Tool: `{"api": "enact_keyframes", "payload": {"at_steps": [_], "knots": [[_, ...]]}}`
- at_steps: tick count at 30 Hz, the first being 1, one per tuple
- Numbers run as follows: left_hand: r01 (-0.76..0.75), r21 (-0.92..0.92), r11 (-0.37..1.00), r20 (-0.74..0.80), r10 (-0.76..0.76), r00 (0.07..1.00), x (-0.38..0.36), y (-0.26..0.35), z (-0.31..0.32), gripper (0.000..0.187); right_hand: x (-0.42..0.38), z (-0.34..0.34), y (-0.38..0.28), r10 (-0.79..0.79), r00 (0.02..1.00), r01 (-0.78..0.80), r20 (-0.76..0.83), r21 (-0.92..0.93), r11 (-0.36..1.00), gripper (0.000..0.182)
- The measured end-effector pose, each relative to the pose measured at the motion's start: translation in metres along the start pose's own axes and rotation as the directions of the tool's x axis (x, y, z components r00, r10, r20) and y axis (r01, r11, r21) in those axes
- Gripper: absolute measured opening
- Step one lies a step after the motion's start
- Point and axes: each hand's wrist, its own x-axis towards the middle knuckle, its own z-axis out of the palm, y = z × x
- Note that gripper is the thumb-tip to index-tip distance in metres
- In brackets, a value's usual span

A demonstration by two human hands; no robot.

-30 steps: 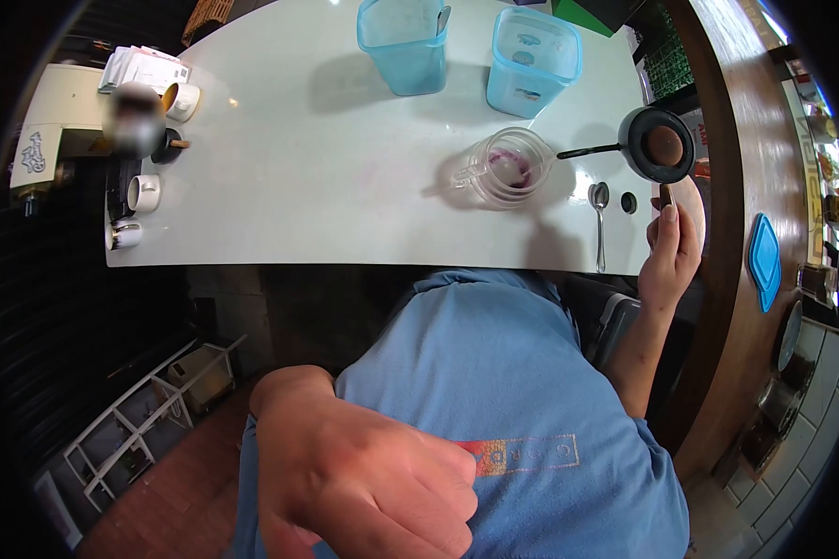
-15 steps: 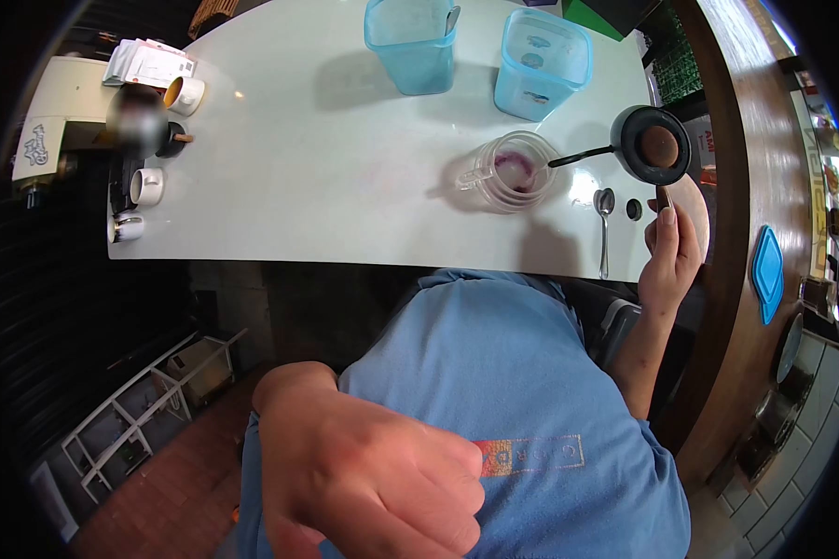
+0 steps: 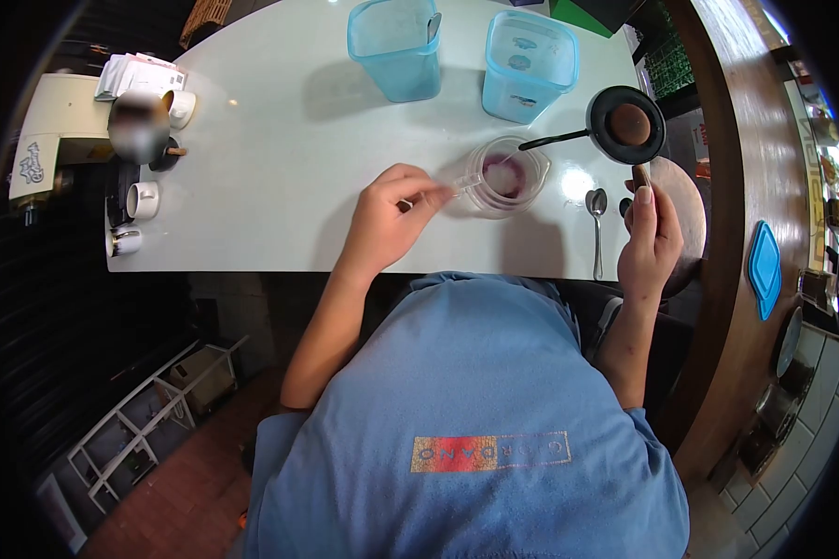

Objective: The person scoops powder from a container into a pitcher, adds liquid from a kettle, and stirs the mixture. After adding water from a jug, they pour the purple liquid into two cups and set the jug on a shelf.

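My right hand [image 3: 651,238] grips the handle of a black gooseneck kettle [image 3: 603,116] with a brown round knob on its lid. The kettle's thin spout reaches left over a clear jug [image 3: 534,191], and a faint thin line shows below its tip. Inside the jug is something pale with a reddish-purple ring. My left hand [image 3: 391,214] is closed, its fingertips pinching the end of the jug's clear handle. A metal spoon [image 3: 598,228] lies on the table right of the jug. Beside my right fingers, a small dark round piece is partly hidden.
Two blue plastic containers [image 3: 396,76] [image 3: 529,79] stand at the back of the white table [image 3: 261,168]. White mugs [image 3: 144,200] and a cream-coloured machine [image 3: 42,163] are at the left. A blue lid [image 3: 765,270] lies on the wooden ledge [image 3: 718,307] at right.
My left hand has moved from in front of my chest up and forward to the jug's handle. The kettle in my right hand has shifted left, its spout further over the jug. The view has shifted slightly.
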Motion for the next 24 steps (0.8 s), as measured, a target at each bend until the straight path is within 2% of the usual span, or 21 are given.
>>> {"api": "enact_keyframes", "payload": {"at_steps": [1, 2, 5, 6, 8, 12, 17, 24], "knots": [[-0.011, -0.03, 1.0, -0.088, 0.008, 0.996, 0.003, -0.006, 0.007, 0.02, 0.0, -0.001, 0.0, 0.005, 1.0, -0.005, 0.001, -0.03, 1.0, 0.029], [-0.013, -0.032, 0.999, -0.086, 0.01, 0.996, 0.003, -0.01, 0.01, 0.02, 0.0, -0.001, 0.0, 0.005, 1.0, -0.005, -0.002, -0.032, 0.999, 0.029], [0.292, -0.104, 0.951, 0.156, -0.274, 0.949, 0.006, -0.006, 0.018, 0.035, 0.0, -0.001, 0.002, -0.031, 0.999, 0.031, -0.011, -0.018, 0.999, 0.029], [0.29, -0.103, 0.951, 0.156, -0.273, 0.949, 0.008, -0.006, 0.02, 0.035, -0.001, -0.001, 0.001, -0.021, 1.0, 0.021, -0.008, -0.026, 0.999, 0.029], [0.375, -0.284, 0.882, 0.277, -0.299, 0.913, 0.011, -0.012, 0.024, 0.032, -0.003, -0.001, 0.0, -0.009, 1.0, 0.008, -0.01, -0.034, 0.999, 0.029], [0.316, -0.334, 0.888, 0.275, -0.228, 0.934, 0.009, -0.03, 0.031, 0.029, -0.007, -0.007, 0.0, -0.004, 1.0, 0.005, 0.02, -0.013, 1.0, 0.029], [0.181, -0.322, 0.929, 0.189, -0.124, 0.974, 0.002, -0.025, 0.037, 0.025, -0.015, -0.014, -0.006, 0.003, 0.999, -0.001, 0.036, -0.035, 0.999, 0.029], [0.194, -0.381, 0.904, 0.194, -0.127, 0.973, -0.002, -0.028, 0.041, 0.022, -0.024, -0.023, -0.006, 0.018, 1.0, -0.018, 0.003, -0.05, 0.999, 0.03]]}}
